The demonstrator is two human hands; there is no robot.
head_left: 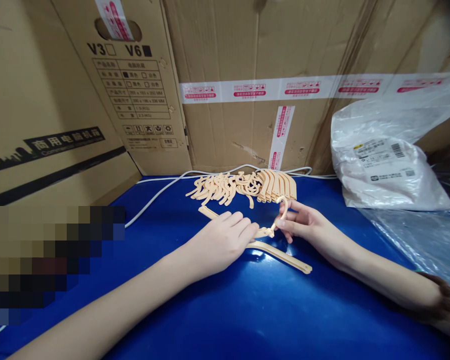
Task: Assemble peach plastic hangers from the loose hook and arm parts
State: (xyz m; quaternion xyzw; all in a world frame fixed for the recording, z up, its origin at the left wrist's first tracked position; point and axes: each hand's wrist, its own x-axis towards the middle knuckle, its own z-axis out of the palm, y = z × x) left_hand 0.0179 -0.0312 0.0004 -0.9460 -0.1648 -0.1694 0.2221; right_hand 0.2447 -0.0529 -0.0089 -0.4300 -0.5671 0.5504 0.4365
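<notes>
My left hand (221, 242) is wrapped over a beige plastic hanger arm (207, 212), whose far end sticks out past my knuckles. At its inner end, beside my left fingertips, sits a small joint piece (270, 232). My right hand (303, 220) pinches the beige hanger hook (285, 206), its curve upward and its lower end meeting that joint. A second hanger arm (285, 255) slants to the lower right below both hands. Its inner end goes behind my left fingers, so I cannot tell whether it is attached or gripped.
Loose hooks and small curved parts (217, 189) lie heaped at the back of the blue table (247, 320). Beside them is a row of hanger arms (279, 185). A white cable (153, 192) runs behind. Cardboard boxes (225, 130) wall the back; a plastic bag (390, 170) stands right.
</notes>
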